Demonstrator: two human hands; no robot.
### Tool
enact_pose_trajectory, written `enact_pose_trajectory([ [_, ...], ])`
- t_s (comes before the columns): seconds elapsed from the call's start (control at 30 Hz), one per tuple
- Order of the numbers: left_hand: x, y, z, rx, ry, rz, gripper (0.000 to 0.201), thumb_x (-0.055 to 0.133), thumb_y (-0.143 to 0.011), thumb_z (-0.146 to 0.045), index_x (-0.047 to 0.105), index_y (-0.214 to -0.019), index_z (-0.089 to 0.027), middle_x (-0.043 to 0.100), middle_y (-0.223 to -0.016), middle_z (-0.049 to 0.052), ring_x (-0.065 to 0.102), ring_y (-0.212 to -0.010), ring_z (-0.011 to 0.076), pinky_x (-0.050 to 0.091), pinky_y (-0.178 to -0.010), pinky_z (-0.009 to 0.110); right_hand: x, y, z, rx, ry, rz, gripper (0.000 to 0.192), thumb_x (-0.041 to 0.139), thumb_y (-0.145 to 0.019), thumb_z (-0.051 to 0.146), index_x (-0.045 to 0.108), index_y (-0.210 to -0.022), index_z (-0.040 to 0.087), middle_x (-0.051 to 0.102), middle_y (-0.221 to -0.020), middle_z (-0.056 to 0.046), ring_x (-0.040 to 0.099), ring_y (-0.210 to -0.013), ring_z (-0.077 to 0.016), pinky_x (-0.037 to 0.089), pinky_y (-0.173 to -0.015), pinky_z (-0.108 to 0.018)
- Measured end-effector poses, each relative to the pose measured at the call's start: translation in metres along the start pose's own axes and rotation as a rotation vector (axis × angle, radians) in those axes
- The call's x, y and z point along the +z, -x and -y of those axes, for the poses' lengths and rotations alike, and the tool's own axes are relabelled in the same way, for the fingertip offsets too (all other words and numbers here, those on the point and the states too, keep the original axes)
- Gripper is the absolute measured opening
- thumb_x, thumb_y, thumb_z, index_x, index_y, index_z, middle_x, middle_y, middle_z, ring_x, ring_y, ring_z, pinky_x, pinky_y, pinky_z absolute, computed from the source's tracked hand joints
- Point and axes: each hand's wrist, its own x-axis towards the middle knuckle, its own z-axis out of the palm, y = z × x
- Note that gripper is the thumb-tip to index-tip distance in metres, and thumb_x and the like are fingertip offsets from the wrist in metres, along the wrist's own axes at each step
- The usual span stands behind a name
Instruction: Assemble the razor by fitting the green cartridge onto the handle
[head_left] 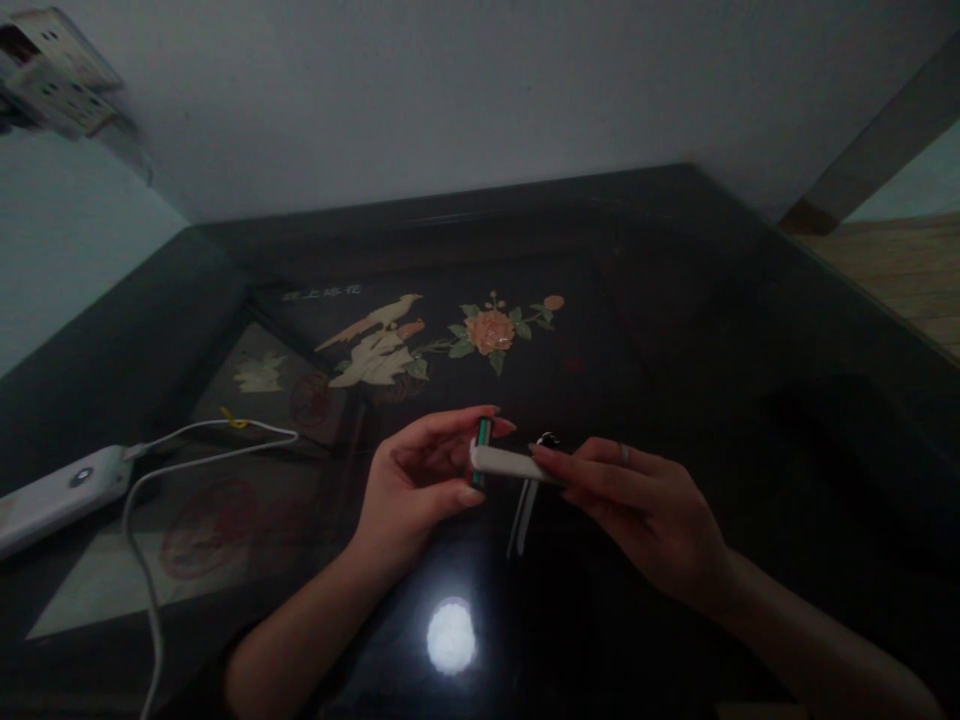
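Note:
Between the thumb and fingers of my left hand [424, 465] is a narrow green-and-dark bar [484, 432], held upright; its exact kind does not show. My right hand [641, 490], with a ring on one finger, pinches a slim white stick-shaped object [514, 463]. The rounded left end of this white object lies across the middle of the bar, in front of it. Whether the two are joined or only touching, I cannot tell. Pale thin strips [527, 515] show just below the white object, and a small dark-and-white piece [547, 439] shows above it.
A dark glossy table [675, 300] bears a bird-and-flower picture [491, 330]. On the left lies a white power bank [67, 495] with a white cable [139, 540] and a yellow tie [234, 420]. A socket strip [64, 95] is at the upper left wall.

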Motion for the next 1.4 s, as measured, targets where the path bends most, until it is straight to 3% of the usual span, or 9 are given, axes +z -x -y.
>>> enact_pose_trajectory([
  [0.27, 0.002, 0.002, -0.001, 0.020, 0.048, -0.001, 0.042, 0.088, -0.062, -0.029, 0.077, -0.102, -0.028, 0.078, -0.099, 0.004, 0.073, -0.081, 0.0167, 0.057, -0.071, 0.021, 0.001, 0.001, 0.000, 0.009, -0.053, -0.005, 0.044, 0.056, -0.093, 0.012, 0.058, -0.132, 0.033, 0.062, -0.083, 0.001, 0.059, -0.067, -0.0088, 0.050, -0.056, -0.017],
  [0.5, 0.001, 0.003, 0.000, -0.001, -0.010, -0.019, 0.044, 0.088, -0.061, -0.035, 0.076, -0.102, -0.026, 0.078, -0.100, 0.007, 0.073, -0.081, 0.0211, 0.059, -0.070, 0.027, 0.003, 0.004, 0.000, -0.007, -0.058, 0.026, 0.043, 0.054, -0.094, 0.014, 0.058, -0.133, 0.033, 0.063, -0.083, -0.001, 0.059, -0.064, -0.0097, 0.048, -0.052, -0.018],
  [0.63, 0.004, 0.002, -0.001, -0.020, -0.001, -0.038, 0.046, 0.090, -0.056, -0.037, 0.077, -0.099, -0.026, 0.079, -0.095, 0.007, 0.074, -0.081, 0.0230, 0.060, -0.068, 0.028, 0.002, 0.002, -0.002, 0.024, -0.007, -0.021, 0.041, 0.055, -0.094, 0.015, 0.059, -0.131, 0.034, 0.064, -0.081, -0.001, 0.059, -0.063, -0.0101, 0.050, -0.054, -0.018],
  [0.73, 0.006, 0.001, -0.001, -0.031, 0.060, -0.026, 0.043, 0.091, -0.056, -0.031, 0.078, -0.097, -0.027, 0.079, -0.092, 0.005, 0.074, -0.080, 0.0203, 0.059, -0.069, 0.025, 0.001, 0.001, -0.001, 0.048, 0.007, -0.047, 0.043, 0.055, -0.093, 0.013, 0.060, -0.131, 0.034, 0.064, -0.082, -0.001, 0.060, -0.066, -0.0105, 0.051, -0.057, -0.018],
  [0.9, 0.005, 0.002, -0.001, -0.017, 0.081, -0.015, 0.041, 0.089, -0.060, -0.026, 0.077, -0.099, -0.030, 0.079, -0.097, 0.003, 0.073, -0.077, 0.0158, 0.057, -0.067, 0.020, 0.002, 0.003, 0.000, -0.012, -0.070, 0.014, 0.046, 0.056, -0.092, 0.010, 0.058, -0.132, 0.033, 0.063, -0.085, 0.000, 0.059, -0.066, -0.0088, 0.049, -0.054, -0.017],
  [1.07, 0.006, 0.003, -0.001, -0.045, 0.058, -0.030, 0.046, 0.092, -0.054, -0.030, 0.078, -0.097, -0.026, 0.079, -0.085, 0.004, 0.071, -0.069, 0.0167, 0.057, -0.062, 0.022, 0.002, 0.001, -0.002, 0.061, -0.009, -0.068, 0.048, 0.057, -0.091, 0.007, 0.059, -0.131, 0.035, 0.063, -0.082, 0.001, 0.060, -0.069, -0.0095, 0.050, -0.060, -0.017],
  [1.27, 0.008, 0.001, -0.002, -0.030, 0.145, 0.032, 0.042, 0.087, -0.065, -0.025, 0.076, -0.105, -0.030, 0.077, -0.107, 0.004, 0.073, -0.085, 0.0186, 0.058, -0.074, 0.024, 0.001, 0.000, 0.000, -0.011, -0.086, 0.012, 0.048, 0.057, -0.091, 0.009, 0.058, -0.132, 0.034, 0.063, -0.085, 0.001, 0.059, -0.067, -0.0087, 0.049, -0.057, -0.017],
  [1.4, 0.011, 0.003, -0.002, -0.049, 0.142, 0.032, 0.044, 0.090, -0.058, -0.024, 0.078, -0.100, -0.027, 0.079, -0.097, 0.005, 0.073, -0.076, 0.0169, 0.058, -0.067, 0.020, 0.002, 0.001, -0.001, 0.027, -0.039, -0.061, 0.050, 0.056, -0.091, 0.006, 0.058, -0.132, 0.034, 0.062, -0.084, 0.002, 0.059, -0.069, -0.0077, 0.049, -0.059, -0.015],
])
